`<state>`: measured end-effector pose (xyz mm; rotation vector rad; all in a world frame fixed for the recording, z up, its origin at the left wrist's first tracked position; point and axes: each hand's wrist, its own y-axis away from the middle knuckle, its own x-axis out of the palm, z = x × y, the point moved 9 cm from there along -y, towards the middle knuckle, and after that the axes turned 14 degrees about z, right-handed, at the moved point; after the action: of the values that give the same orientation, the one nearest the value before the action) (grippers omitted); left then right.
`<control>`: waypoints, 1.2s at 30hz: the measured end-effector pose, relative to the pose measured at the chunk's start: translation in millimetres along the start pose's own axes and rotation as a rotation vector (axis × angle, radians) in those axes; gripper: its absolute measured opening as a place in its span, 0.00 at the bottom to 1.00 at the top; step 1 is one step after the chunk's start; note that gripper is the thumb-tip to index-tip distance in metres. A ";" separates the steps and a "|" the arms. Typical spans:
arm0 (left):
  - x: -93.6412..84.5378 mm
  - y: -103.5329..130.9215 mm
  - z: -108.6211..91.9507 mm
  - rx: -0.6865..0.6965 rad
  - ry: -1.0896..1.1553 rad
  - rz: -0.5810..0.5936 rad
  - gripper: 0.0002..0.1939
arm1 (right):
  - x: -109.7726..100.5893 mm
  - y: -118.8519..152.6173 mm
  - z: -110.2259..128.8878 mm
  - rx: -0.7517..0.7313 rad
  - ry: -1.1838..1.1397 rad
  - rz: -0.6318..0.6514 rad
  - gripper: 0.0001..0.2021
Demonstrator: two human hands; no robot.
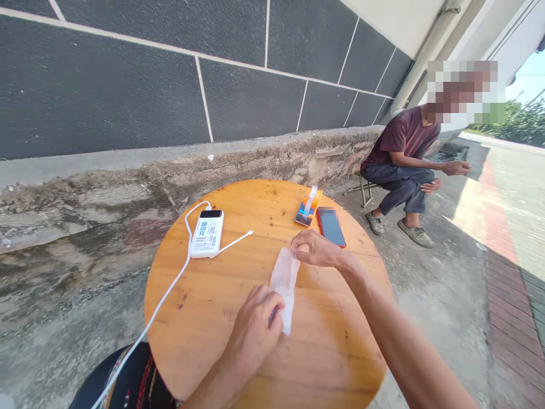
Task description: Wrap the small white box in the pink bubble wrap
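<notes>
A long, folded white tissue [285, 278] lies on the round wooden table [191, 318]. My left hand [259, 318] rests at its lower left edge with bent fingers touching it; the thumb and forefinger curl toward each other. At the upper right corner of the tissue, my right hand [313, 249] pinches the edge between thumb and fingertips. Just beyond my right hand are a red-edged phone [331, 227] and an orange packet [307, 207] with a white strip across it.
At the table's left is a white power bank [207, 234] with a white cable [164, 295] running off the near left edge. A short cable [234, 241] points right. A person [409, 153] sits beyond the table at right. A dark tiled wall [128, 85] stands behind.
</notes>
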<state>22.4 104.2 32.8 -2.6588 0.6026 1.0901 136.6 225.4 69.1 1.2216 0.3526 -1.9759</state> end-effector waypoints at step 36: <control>-0.5 -4.4 -1.4 -0.047 -0.051 0.054 0.12 | 36.6 -13.3 24.2 0.053 0.200 0.358 0.15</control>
<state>24.9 107.7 34.3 -2.6602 0.6501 1.1973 102.5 203.0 48.0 1.4128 0.1651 -1.5716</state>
